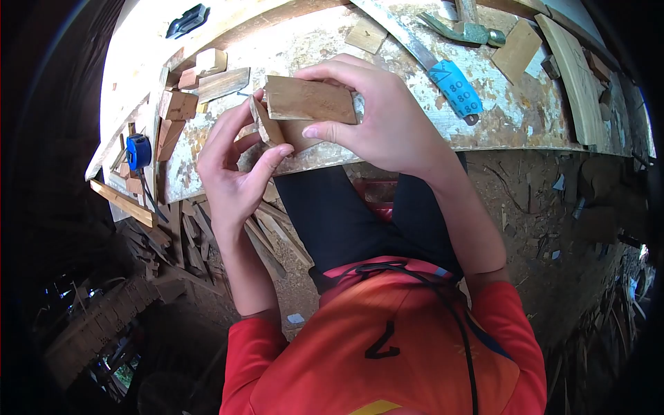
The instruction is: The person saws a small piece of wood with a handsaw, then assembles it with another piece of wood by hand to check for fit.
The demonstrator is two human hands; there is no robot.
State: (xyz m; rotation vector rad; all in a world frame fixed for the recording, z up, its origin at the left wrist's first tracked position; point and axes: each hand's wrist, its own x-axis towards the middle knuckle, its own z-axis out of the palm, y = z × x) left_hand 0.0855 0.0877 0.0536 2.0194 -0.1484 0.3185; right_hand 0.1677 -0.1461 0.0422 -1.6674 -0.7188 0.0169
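Note:
Above the near edge of the worktable [498, 135], my left hand [235, 155] pinches a small, thin wooden piece [266, 123], standing on edge, between thumb and fingers. My right hand [370, 111] grips a wider rectangular wooden block [308, 99], its thumb below and its fingers over the top and far side. The small piece stands against or very near the block's left end; whether they touch is unclear. Another flat wooden surface shows beneath the block, between the two hands.
Wood offcuts [176, 105] and a blue tape measure [138, 151] lie at the left. A claw hammer [470, 33], a metal strip with a blue wrapped end [454, 86] and a long board [570, 79] lie at the right. Scrap wood covers the ground below.

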